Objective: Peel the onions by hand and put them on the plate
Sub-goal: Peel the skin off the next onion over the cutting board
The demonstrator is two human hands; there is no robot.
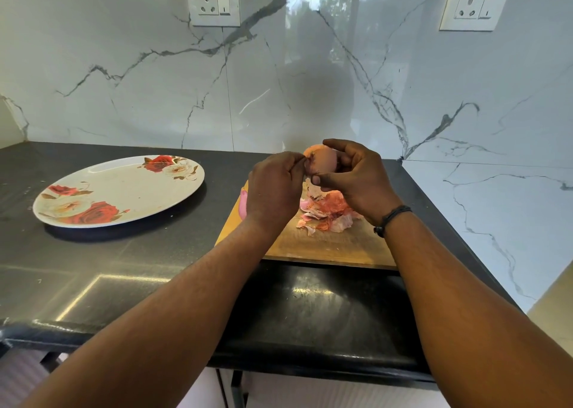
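Left hand [274, 187] fingers pinch the skin at the onion [321, 161] tip; right hand [356, 179] fingers curl round the bulb, held above the cutting board [325, 246]; peels [325, 212] lie at 6 o'clock beneath. Step in hand: peeling. Next move likely requires stripping the skin, then carrying the onion to the plate [124, 187] at 9 o'clock on the bench [93, 268].

Both forearms are bare, with no sleeves in view. A thin dark cord bracelet [391, 220] circles the right wrist, just behind the right hand [356, 178].
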